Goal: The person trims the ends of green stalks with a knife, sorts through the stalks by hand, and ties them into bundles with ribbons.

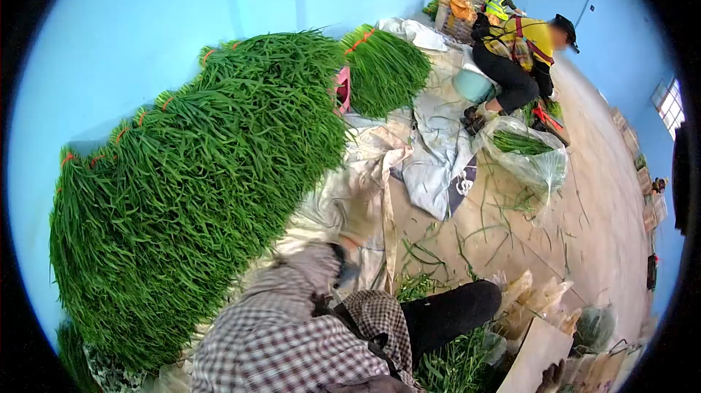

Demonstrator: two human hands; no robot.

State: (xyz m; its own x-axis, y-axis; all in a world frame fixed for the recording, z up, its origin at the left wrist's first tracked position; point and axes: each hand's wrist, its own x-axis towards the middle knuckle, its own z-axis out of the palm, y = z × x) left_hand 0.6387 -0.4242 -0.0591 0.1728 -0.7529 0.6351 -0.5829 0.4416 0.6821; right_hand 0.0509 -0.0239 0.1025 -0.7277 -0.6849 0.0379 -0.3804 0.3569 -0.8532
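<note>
My left hand (350, 248) is smeared by motion just beyond the dark cuff of my plaid sleeve, above the pale cloth sheet (332, 203). Its fingers cannot be made out, nor whether they hold anything. To its left stands a large mass of long green leafy stalks (204, 181), bundled with red ties near the wall. A separate green bundle (387, 72) with a red tie stands farther back. My right hand does not show. Loose green stalks (449, 364) lie beside my dark-clad knee.
A person in yellow (537, 32) bends over greens beside a light blue bucket (473, 85). Another person in a bright vest (498, 5) is behind. A clear plastic bag (537, 167) holds greens. Cardboard (537, 356) and crumpled plastic lie at lower right.
</note>
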